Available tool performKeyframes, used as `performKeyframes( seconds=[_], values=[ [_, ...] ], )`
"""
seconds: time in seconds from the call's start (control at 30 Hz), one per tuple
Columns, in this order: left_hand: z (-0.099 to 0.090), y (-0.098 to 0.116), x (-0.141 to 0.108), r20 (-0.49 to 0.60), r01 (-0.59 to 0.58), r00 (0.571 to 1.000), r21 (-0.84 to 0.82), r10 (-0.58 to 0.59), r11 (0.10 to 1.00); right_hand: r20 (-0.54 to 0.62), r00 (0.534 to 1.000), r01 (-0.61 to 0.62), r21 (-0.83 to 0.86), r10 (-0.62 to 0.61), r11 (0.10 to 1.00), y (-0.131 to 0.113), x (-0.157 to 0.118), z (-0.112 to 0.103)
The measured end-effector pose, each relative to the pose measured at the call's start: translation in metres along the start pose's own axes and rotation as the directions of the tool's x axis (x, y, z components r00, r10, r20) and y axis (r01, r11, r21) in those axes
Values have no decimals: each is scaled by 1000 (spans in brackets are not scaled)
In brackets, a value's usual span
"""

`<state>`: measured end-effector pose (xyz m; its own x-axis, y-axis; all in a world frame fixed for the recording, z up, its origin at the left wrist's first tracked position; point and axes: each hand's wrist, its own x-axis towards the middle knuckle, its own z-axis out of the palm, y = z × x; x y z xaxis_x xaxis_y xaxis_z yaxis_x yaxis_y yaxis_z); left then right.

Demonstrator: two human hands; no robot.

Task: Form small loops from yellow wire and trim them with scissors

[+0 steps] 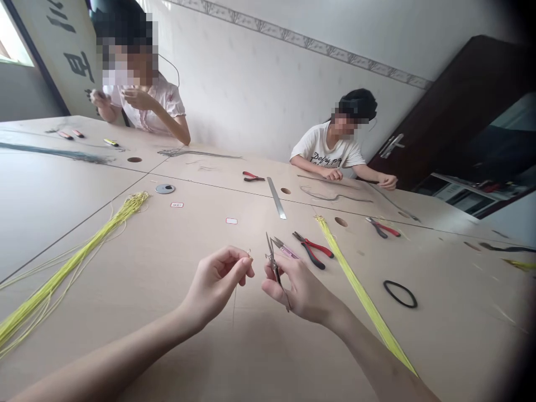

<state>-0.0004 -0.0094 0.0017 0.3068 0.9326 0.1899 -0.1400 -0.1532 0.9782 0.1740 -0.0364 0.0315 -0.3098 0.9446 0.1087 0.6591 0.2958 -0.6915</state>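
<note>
My left hand (220,282) is closed in a pinch on the looped end of a thin cord (250,253); a fine strand hangs below the fingers. Just to the right, my right hand (304,290) is wrapped round a pair of thread snips (274,265), their blades pointing up and slightly apart. The snips and the cord loop do not touch. Behind the right hand lie pink-handled snips (285,247), partly hidden by it. Red-and-black pliers (314,249) rest beside them, jaws towards the far side.
Yellow cord bundles lie left (79,262) and right (360,290). Farther off are a metal ruler (276,198), small red pliers (253,177), more pliers (383,228) and a round tape (165,188). A black band (400,294) sits right. Two people work across the table.
</note>
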Motion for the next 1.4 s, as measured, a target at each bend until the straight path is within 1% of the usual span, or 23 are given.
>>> performKeyframes(
  seconds=[0.07,0.13,0.2,0.3,0.4,0.5,0.67,0.9,1.07,1.27,1.4],
  values=[
    [1,-3,0,-1,13,1000,5,-13,1000,9,1000,1,-19,-1,1000,10,3,5],
    [1,-4,-1,-1,36,999,10,-36,999,28,1000,1,-37,0,999,21,0,8],
    [1,-4,-1,9,50,999,21,-50,999,59,998,-3,-53,6,999,29,-6,8],
    [2,-6,0,8,39,999,49,-39,998,85,996,-9,-57,14,998,35,-12,6],
    [2,-10,2,-36,32,999,57,-30,998,84,996,2,-80,5,997,36,-13,4],
    [3,-13,3,-66,24,998,59,-20,998,98,995,10,-140,4,990,35,-14,6],
    [3,-14,1,-51,6,999,75,-3,997,173,983,-26,-176,57,984,33,-18,11],
    [5,-13,1,-44,-24,999,128,30,992,168,985,-12,-153,38,988,30,-21,15],
    [7,-11,2,-67,-42,996,189,55,981,165,986,4,-189,27,982,32,-23,15],
    [6,-10,2,-51,-101,992,244,117,965,166,986,46,-211,-11,976,33,-26,16],
    [4,-10,3,-27,-111,992,247,122,962,168,986,28,-202,7,979,32,-28,16]
  ],
)
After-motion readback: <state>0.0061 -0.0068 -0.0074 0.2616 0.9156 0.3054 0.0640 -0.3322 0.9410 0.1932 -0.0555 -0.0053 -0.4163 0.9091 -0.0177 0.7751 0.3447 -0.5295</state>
